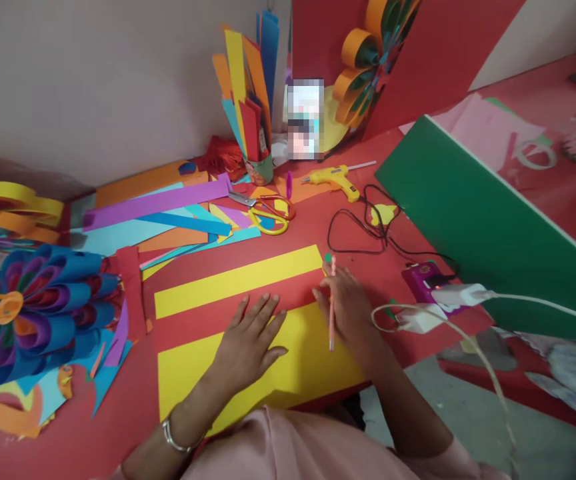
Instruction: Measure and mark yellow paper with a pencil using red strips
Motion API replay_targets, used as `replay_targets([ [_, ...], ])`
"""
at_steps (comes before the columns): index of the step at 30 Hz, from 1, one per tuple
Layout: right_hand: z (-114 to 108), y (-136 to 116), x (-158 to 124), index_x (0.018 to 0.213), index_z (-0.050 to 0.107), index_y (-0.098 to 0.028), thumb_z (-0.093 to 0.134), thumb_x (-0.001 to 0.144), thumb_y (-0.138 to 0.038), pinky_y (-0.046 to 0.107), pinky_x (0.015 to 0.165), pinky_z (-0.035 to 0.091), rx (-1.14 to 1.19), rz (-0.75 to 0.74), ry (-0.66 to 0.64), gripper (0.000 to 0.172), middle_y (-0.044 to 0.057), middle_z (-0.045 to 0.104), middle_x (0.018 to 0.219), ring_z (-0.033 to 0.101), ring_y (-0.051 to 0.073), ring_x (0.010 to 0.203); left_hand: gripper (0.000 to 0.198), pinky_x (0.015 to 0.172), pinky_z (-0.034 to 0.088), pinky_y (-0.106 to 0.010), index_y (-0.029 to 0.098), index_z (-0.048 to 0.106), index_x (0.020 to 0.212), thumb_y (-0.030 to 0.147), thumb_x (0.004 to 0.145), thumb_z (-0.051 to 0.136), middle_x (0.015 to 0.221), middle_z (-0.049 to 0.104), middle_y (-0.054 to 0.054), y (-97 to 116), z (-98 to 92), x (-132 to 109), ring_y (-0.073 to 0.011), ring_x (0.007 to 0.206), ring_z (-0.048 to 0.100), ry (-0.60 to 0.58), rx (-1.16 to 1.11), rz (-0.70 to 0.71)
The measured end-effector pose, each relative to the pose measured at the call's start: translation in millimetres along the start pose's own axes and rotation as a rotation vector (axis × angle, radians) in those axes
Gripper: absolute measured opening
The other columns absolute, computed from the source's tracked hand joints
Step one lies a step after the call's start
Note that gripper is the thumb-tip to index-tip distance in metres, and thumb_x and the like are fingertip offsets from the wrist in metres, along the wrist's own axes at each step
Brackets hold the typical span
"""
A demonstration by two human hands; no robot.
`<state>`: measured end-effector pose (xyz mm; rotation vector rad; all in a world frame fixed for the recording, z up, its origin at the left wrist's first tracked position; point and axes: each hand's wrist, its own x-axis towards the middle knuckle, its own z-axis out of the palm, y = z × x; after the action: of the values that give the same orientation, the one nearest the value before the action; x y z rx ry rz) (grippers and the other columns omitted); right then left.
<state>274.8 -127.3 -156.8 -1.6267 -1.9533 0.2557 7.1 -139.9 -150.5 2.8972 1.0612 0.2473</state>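
Observation:
My left hand (pixel 252 343) lies flat with its fingers spread, on a large yellow paper sheet (pixel 183 380) and the red tabletop just beyond it. A pink pencil (pixel 333 303) is held in my right hand (pixel 353 310), pointing lengthwise away from me. The fingertips of that hand are at the right end of a yellow paper strip (pixel 238 280), which lies apart from the sheet, farther from me. Whether they touch the strip I cannot tell.
Scissors (pixel 268 213) and coloured paper strips (pixel 158 203) lie beyond the yellow strip. A yellow glue gun (pixel 335 180) with a looping cord is farther right. A purple extension box (pixel 425 283), white cables and a green board (pixel 478 227) stand right; a blue paper flower (pixel 78 287) sits left.

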Motion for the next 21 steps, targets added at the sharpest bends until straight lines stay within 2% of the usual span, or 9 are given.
replay_targets([
  [3,7,5,17,0.106,0.060,-0.018,0.061,0.099,-0.029,0.061,0.114,0.045,-0.026,-0.008,-0.069,0.014,0.026,0.059,0.146,0.052,0.038,0.142,0.066,0.133,0.014,-0.055,0.019,0.050,0.154,0.056,0.101,0.056,0.167,0.040,-0.014,0,-1.1,-6,-0.0320,0.157,0.035,-0.010,-0.016,-0.002],
  [6,2,4,25,0.105,0.061,-0.017,0.062,0.099,-0.030,0.059,0.112,0.048,-0.015,0.003,-0.111,0.015,0.027,0.059,0.146,0.048,0.038,0.146,0.066,0.133,0.013,-0.055,0.019,0.050,0.154,0.057,0.101,0.056,0.167,0.039,-0.014,1,-1.1,-8,-0.0322,0.157,0.034,-0.005,-0.025,-0.007],
  [11,-16,-8,-5,0.111,0.059,-0.018,0.058,0.102,-0.031,0.055,0.104,0.055,-0.067,0.027,-0.054,0.016,0.022,0.070,0.127,0.061,0.037,0.133,0.062,0.133,0.011,-0.055,0.017,0.050,0.155,0.052,0.103,0.054,0.168,0.038,-0.015,2,-2.2,-5,-0.0325,0.156,0.036,-0.021,0.006,0.012],
  [15,-17,-13,-20,0.115,0.058,-0.018,0.056,0.103,-0.029,0.059,0.109,0.051,-0.078,0.040,-0.058,0.017,0.022,0.068,0.130,0.054,0.038,0.141,0.066,0.133,0.009,-0.054,0.017,0.047,0.156,0.055,0.103,0.053,0.168,0.037,-0.015,2,-3.7,-3,-0.0331,0.156,0.036,-0.027,0.003,0.003],
  [18,-14,-14,-6,0.113,0.060,-0.017,0.058,0.102,-0.030,0.062,0.114,0.046,-0.060,0.044,-0.017,0.018,0.025,0.065,0.137,0.050,0.037,0.145,0.066,0.133,0.009,-0.056,0.017,0.047,0.157,0.055,0.102,0.053,0.167,0.039,-0.015,3,-4.3,-4,-0.0333,0.156,0.037,-0.020,-0.010,-0.008],
  [21,-10,-14,14,0.110,0.062,-0.017,0.062,0.100,-0.031,0.059,0.116,0.046,-0.016,-0.088,-0.132,0.017,0.024,0.062,0.145,0.053,0.036,0.143,0.060,0.133,0.009,-0.057,0.019,0.051,0.154,0.050,0.103,0.054,0.165,0.043,-0.013,3,-4.9,-5,-0.0323,0.154,0.039,-0.012,-0.036,-0.001],
])
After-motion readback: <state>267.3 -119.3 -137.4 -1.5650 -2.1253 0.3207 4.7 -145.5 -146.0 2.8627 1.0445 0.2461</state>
